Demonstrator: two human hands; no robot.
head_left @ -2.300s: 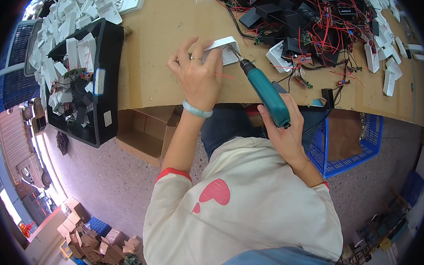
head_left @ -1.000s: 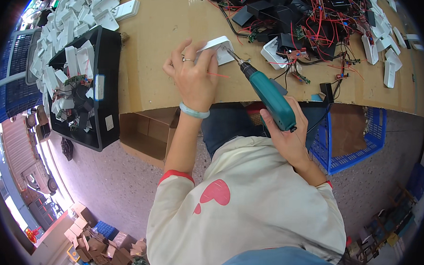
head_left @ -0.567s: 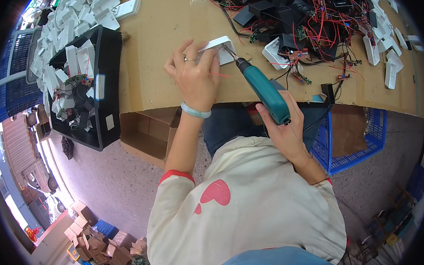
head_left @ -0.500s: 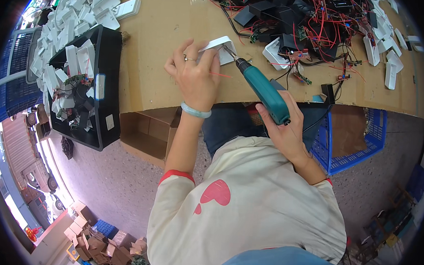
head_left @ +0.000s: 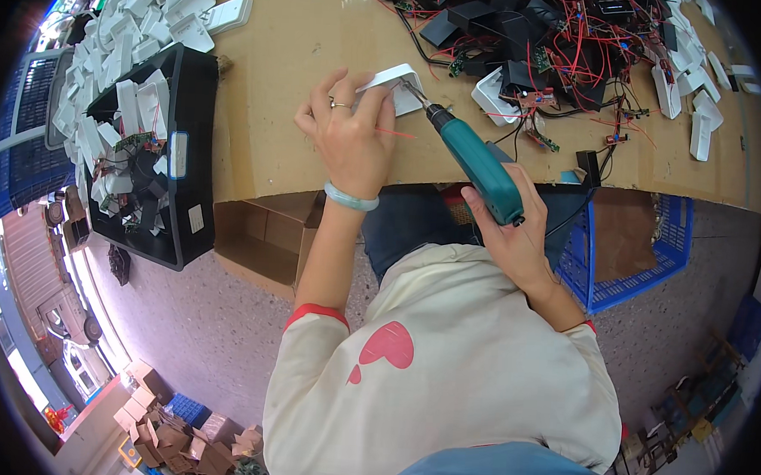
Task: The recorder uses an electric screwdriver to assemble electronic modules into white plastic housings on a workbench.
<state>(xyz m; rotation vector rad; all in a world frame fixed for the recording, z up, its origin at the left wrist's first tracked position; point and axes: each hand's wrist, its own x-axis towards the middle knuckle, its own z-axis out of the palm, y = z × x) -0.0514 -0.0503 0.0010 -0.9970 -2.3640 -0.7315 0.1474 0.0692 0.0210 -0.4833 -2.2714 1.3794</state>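
Cardboard-topped table (head_left: 300, 139) spans the upper frame. Black bin (head_left: 188, 210) at left edge of table, full of white plastic shells and small boards. Blue crate (head_left: 646, 251) under the table at right; open cardboard box (head_left: 260, 240) under it, centre-left. Tangle of red wires, black housings and circuit boards (head_left: 562, 49) upper right. Loose pile of white shells (head_left: 142, 19) upper left.

Right hand (head_left: 506, 231), centre-right, wrapped tight round the teal electric screwdriver (head_left: 479, 167); tool slants up-left, bit tip touching the white plastic casing (head_left: 397, 84). Casing sits on the table, upper centre. Left hand (head_left: 347, 132) presses it down, fingers spread over its near edge, thumb alongside. Ring on one finger, pale bangle (head_left: 351, 200) at wrist.
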